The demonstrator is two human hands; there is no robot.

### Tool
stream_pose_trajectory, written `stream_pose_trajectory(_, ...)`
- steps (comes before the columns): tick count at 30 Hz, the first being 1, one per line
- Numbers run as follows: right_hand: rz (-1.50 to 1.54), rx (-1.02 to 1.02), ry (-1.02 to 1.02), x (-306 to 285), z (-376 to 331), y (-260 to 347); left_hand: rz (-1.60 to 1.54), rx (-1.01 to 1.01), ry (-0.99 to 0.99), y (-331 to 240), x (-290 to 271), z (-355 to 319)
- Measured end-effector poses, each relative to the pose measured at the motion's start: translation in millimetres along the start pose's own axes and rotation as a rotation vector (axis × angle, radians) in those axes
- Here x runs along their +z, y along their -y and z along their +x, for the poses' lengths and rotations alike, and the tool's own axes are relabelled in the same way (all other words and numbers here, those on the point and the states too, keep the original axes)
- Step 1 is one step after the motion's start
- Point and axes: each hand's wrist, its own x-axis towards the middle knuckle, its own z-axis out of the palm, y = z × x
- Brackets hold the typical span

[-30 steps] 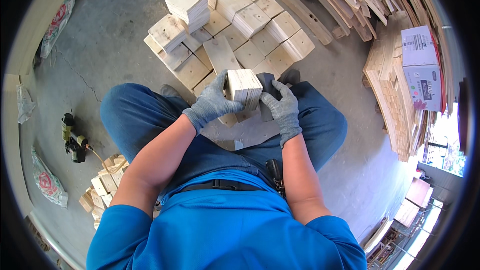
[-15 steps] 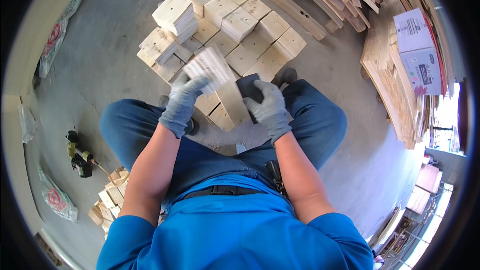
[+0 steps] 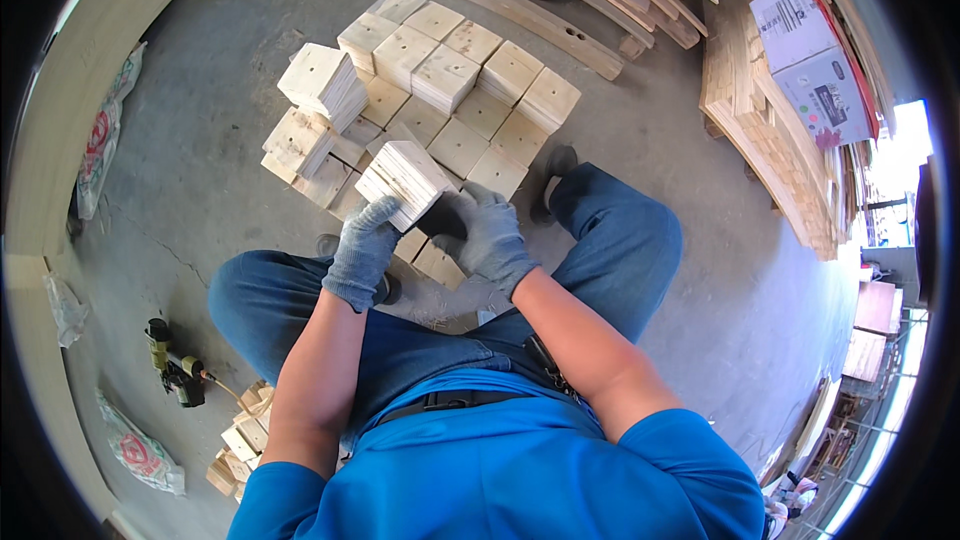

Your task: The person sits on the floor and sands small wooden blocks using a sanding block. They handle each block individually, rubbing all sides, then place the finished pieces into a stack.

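My grey-gloved left grip [image 3: 361, 252] curls part-closed around a pale, square-faced layered wooden stack [image 3: 400, 183] at eleven o'clock; my grey-gloved right grip [image 3: 491, 238] clasps a black flat-sided block [image 3: 441, 219] at its four-o'clock side. I judge the wood stiff, moderately heavy, layers liable to slip: squeeze opposite edges. Similar pale square-topped wooden stacks [image 3: 446, 74] stand toward twelve.

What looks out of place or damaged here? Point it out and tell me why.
A thin dark crack runs through the grey floor, left of the person's left knee; it looks like damage. The power tool lying on that floor may be a slight trip hazard. Nothing else clearly stands out.
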Motion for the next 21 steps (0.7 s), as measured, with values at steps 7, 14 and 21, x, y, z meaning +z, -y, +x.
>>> stream_pose_trajectory(7,0.477,0.259,-0.134,-3.8,-5.0,-45.3,0.055,-0.134,-0.011,6.1,6.3,-4.3)
stream_pose_trajectory(14,0.835,0.300,0.054,-14.8,-13.2,-52.2,0.066,-0.214,0.138,13.0,7.3,-1.5)
stream_pose_trajectory(21,1.275,0.300,0.310,0.3,-9.9,-52.8,-0.073,-0.272,0.118,11.0,12.0,-0.4)
